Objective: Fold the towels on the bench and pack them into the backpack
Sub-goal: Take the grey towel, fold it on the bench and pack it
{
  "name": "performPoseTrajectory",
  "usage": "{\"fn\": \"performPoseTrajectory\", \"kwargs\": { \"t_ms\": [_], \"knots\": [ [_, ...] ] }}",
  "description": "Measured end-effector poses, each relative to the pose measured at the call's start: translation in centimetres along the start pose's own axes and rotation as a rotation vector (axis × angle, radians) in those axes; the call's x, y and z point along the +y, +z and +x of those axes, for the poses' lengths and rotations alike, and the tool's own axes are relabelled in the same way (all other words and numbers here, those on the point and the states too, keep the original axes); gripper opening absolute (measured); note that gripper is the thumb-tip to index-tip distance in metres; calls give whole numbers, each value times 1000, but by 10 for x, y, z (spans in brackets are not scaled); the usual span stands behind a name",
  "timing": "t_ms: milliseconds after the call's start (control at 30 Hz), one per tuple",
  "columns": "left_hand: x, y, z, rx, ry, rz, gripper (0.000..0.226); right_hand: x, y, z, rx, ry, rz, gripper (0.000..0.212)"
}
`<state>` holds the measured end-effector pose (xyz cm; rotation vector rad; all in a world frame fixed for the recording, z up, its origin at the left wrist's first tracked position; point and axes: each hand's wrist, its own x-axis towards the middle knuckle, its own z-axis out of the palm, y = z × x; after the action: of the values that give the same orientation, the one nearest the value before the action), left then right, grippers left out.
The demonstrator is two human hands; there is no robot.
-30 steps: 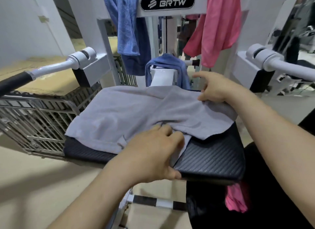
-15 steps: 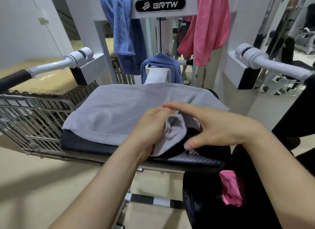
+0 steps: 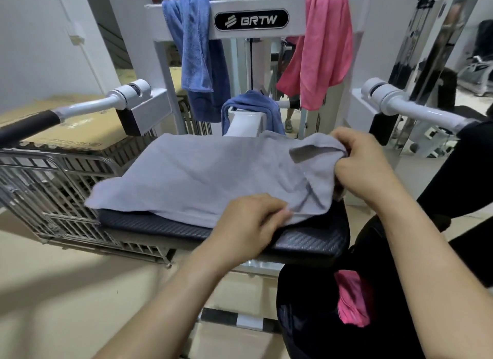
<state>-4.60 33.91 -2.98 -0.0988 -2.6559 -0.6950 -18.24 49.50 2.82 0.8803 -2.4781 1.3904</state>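
Observation:
A grey towel [image 3: 202, 177] lies spread over the black padded bench [image 3: 306, 242]. My left hand [image 3: 250, 222] pinches its near edge at the front of the pad. My right hand [image 3: 365, 166] grips the towel's right end, lifted and bunched above the pad's right side. A black backpack [image 3: 306, 313] stands open on the floor below the bench at the right, with a pink towel [image 3: 352, 297] inside it. On the machine frame hang a blue towel [image 3: 197, 51] and a pink towel [image 3: 322, 43]. A second blue towel [image 3: 253, 105] drapes over the post behind the bench.
White machine arms with black grips [image 3: 88, 110] [image 3: 408, 107] reach out on both sides at bench height. A metal wire cart [image 3: 50, 193] holding flat cardboard [image 3: 64, 129] stands close on the left. Bare beige floor [image 3: 80, 292] lies in front.
My right hand has moved from the towel's near edge up to the right end and lifted it. My left hand stayed at the front edge. The view shifted slightly.

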Motion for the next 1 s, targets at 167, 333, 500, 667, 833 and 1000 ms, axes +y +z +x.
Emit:
{"fn": "performPoseTrajectory", "kwargs": {
  "t_ms": [167,333,500,667,833,1000],
  "knots": [
    [29,-5,-3,1,19,-126,23,-30,4,12,-62,-58,41,19],
    [-83,-66,-44,309,-442,348,26,-66,47,18,-453,-178,-59,13],
    [-143,-97,-99,385,-826,280,46,-103,110,30,-657,-206,-97,13],
    [-142,-110,-132,378,-1022,-773,47,-148,161,38,-862,-231,-146,8],
    [-157,-125,-146,430,-962,-697,26,-166,212,43,-902,-300,-340,14],
    [-169,-137,-152,514,-835,-912,34,-154,227,44,-780,-405,-531,44]
  ]
}}
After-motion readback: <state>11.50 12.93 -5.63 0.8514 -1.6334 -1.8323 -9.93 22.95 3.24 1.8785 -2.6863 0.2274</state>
